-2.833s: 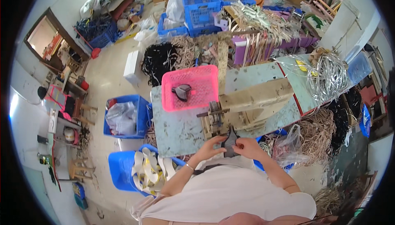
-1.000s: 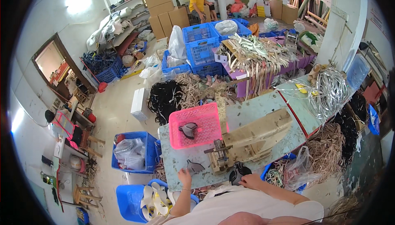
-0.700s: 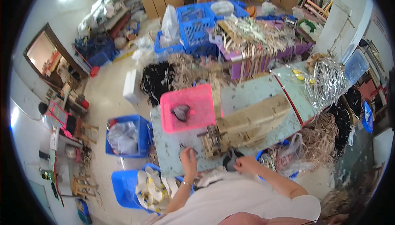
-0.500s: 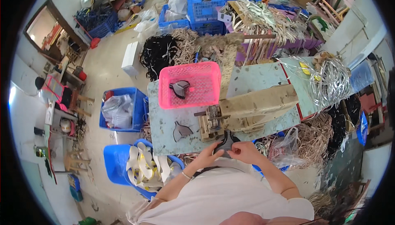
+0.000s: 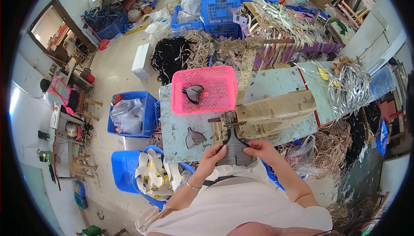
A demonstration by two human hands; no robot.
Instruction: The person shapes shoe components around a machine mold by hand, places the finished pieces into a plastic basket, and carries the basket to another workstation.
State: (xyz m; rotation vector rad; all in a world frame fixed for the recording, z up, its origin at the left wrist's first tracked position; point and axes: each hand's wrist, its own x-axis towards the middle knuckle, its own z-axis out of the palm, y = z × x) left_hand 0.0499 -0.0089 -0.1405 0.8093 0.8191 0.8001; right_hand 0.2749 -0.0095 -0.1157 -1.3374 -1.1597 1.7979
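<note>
Fabric piece point(image 5: 234, 150), grey and dark-edged, is stretching between the left hand point(image 5: 213, 154) and right hand point(image 5: 261, 149), each pinching a side edge. I am observing a beige machine point(image 5: 278, 110) standing just beyond them. Another grey piece point(image 5: 195, 138) is lying on the desk point(image 5: 171, 126), beyond and left of the left hand; a pink basket point(image 5: 205, 109) farther off is holding a third piece point(image 5: 195, 94).

Ref beige metal sewing machine point(image 5: 278, 110): striped grey fabric panel point(image 5: 235, 150) in front; flat grey fabric cutout point(image 5: 196, 138) left; pink rectangular plastic basket point(image 5: 217, 94) behind-left, curved grey fabric piece point(image 5: 193, 92) inside.
</note>
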